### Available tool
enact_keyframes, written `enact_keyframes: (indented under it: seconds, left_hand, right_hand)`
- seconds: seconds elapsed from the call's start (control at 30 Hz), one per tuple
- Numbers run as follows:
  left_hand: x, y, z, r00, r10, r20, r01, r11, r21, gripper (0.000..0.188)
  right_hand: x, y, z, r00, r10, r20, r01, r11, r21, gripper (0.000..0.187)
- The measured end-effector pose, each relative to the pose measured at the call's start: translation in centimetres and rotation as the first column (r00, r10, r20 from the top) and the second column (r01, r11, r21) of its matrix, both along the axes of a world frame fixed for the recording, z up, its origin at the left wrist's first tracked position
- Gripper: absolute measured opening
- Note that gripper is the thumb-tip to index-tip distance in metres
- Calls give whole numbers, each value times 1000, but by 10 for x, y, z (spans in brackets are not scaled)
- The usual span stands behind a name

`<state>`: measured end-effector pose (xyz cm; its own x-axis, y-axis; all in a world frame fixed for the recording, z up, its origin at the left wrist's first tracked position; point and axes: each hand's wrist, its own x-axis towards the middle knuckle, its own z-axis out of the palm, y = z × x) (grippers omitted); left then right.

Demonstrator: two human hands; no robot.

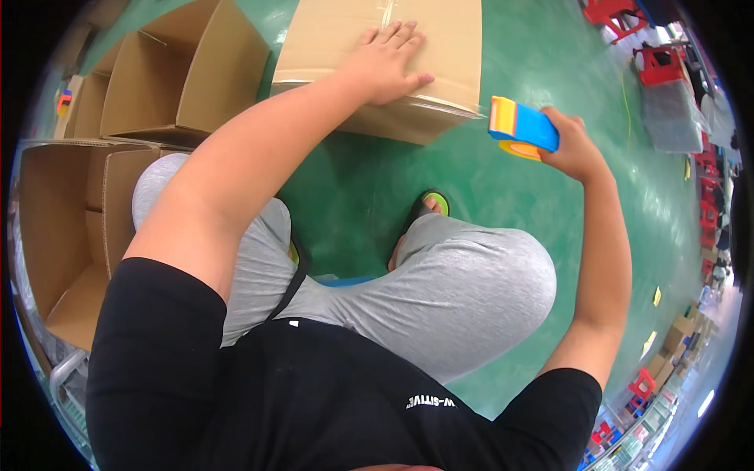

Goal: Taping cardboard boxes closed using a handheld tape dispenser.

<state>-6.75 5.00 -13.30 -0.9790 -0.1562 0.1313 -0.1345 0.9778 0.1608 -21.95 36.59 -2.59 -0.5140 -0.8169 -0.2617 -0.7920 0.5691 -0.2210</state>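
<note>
Cardboard box (449, 55) under your left hand (387, 69)

It stands at the far side on the green floor (491, 192). Your left hand lies flat on top, fingers spread, grasping nothing, probably to stop the box from shifting. Your right hand (577, 149), forearm reaching far, clasps the blue-and-yellow tape dispenser (528, 125) beside the box's right corner, likely to hold the clear tape (452, 108) taut.

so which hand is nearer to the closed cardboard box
The left. The left hand lies on top of the closed cardboard box; the right hand is apart from it, off to its right, holding a blue and yellow tape dispenser.
</note>
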Motion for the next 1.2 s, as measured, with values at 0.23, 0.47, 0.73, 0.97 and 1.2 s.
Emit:
enact_keyframes:
  seconds: [0.23, 0.47, 0.73, 0.97, 1.2]
  left_hand:
    - [13, -14, -31, 998, 36, -56, -33, 997, 66, 88]
    - [-5, -2, -10, 997, 69, -37, -67, 997, 45, 91]
    - [-5, 28, 3, 996, 5, -90, 12, 981, 193, 101]
    - [21, 25, 30, 982, 177, 62, -185, 966, 183, 103]
    - [15, 25, 36, 985, 162, 60, -171, 965, 199, 101]
  right_hand:
    - [1, 11, 25, 989, -79, -128, 95, 987, 128, 48]
    - [-22, -26, 7, 956, 209, -208, -137, 939, 314, 35]
    - [6, -78, -93, 879, 416, -231, -119, 662, 740, 53]
    - [6, -94, -12, 854, -311, -417, 483, 772, 413, 84]
    - [6, -163, 14, 759, -338, -556, 36, 875, -483, 43]
